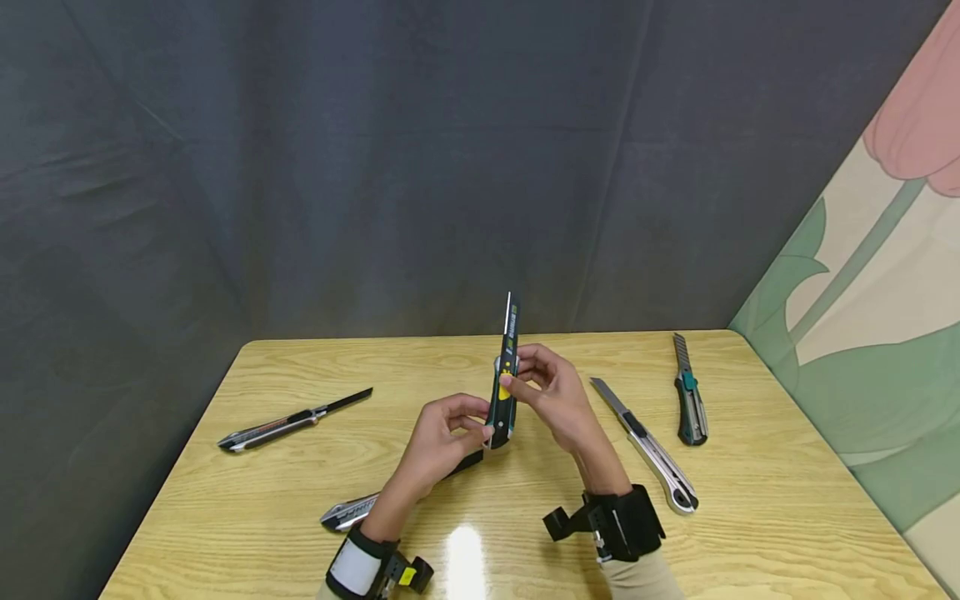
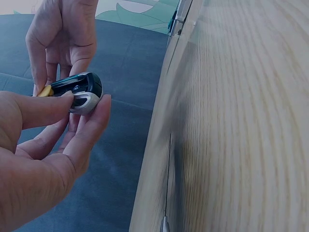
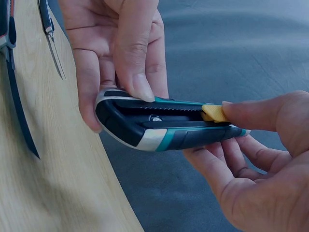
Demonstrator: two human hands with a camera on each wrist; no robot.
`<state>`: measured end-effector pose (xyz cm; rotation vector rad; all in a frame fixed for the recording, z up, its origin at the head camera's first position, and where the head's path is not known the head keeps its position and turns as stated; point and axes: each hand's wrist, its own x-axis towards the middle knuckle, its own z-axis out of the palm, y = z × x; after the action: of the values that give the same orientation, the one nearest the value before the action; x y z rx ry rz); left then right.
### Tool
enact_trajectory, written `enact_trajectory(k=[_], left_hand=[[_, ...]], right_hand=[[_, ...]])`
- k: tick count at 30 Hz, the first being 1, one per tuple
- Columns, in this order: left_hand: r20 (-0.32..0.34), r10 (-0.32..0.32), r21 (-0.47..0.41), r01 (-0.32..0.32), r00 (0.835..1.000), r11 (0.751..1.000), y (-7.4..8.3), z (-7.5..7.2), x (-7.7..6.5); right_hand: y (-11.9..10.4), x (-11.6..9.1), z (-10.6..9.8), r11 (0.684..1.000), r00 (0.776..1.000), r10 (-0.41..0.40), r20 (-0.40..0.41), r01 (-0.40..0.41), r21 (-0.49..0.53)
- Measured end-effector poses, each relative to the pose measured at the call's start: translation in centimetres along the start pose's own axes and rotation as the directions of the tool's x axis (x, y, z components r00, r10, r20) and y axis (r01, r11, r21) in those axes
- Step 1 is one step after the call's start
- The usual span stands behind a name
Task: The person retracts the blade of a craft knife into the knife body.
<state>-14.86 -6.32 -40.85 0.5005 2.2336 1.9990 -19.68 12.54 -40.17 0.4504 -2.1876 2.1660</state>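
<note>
Both hands hold a black and teal snap-off utility knife (image 1: 503, 412) above the table, its blade end pointing up and away. My left hand (image 1: 442, 437) pinches the rounded butt end between thumb and fingers. In the right wrist view, the thumb of my right hand (image 1: 557, 398) presses the yellow slider (image 3: 215, 113), while its fingers support the body (image 3: 181, 138) from below. The handle's slot shows a toothed edge. A long strip of blade stands out at the front. Under my left forearm lies a silver utility knife (image 1: 348, 512) with a black blade, partly hidden by that hand.
Another black-bladed utility knife (image 1: 288, 425) lies on the wooden table (image 1: 300, 367) at left. To the right rest a silver one (image 1: 652, 450) and a black-and-teal one (image 1: 691, 400), blades exposed. A dark curtain (image 1: 412, 167) hangs behind, and a floral cloth (image 1: 885, 358) borders the right side.
</note>
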Motion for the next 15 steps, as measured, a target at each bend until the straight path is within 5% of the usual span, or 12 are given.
enact_trajectory(k=[15], left_hand=[[-0.007, -0.042, -0.069, 0.042, 0.999, 0.997, -0.21, 0.17, 0.0]], right_hand=[[-0.49, -0.36, -0.13, 0.999, 0.996, 0.03, 0.079, -0.028, -0.026]])
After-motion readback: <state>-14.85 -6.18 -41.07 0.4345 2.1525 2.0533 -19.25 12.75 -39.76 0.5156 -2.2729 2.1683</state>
